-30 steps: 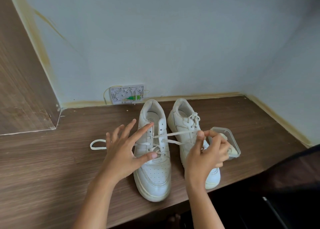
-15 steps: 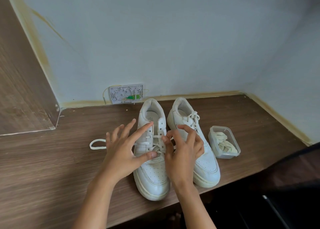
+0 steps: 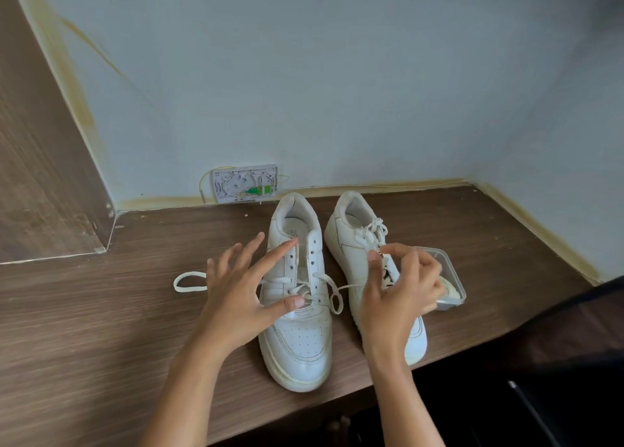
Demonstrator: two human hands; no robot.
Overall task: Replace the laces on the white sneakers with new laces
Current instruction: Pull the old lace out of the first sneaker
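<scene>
Moving right since a moment ago, the right hand [image 3: 396, 291] pinches the lace [image 3: 332, 286], pulling it sideways. Left hand [image 3: 243, 288] presses the left shoe [image 3: 299, 311], fingers spread wide.

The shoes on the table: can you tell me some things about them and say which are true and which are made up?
1. The left shoe has empty holes near its top. True.
2. The right shoe has no lace at all. False: it is laced, with a bow near its top.
3. The left hand rests spread on the left shoe. True.
4. The plastic box sits left of both shoes. False: it is to their right, behind the right hand.
5. A lace loop lies on the table. True.
</scene>
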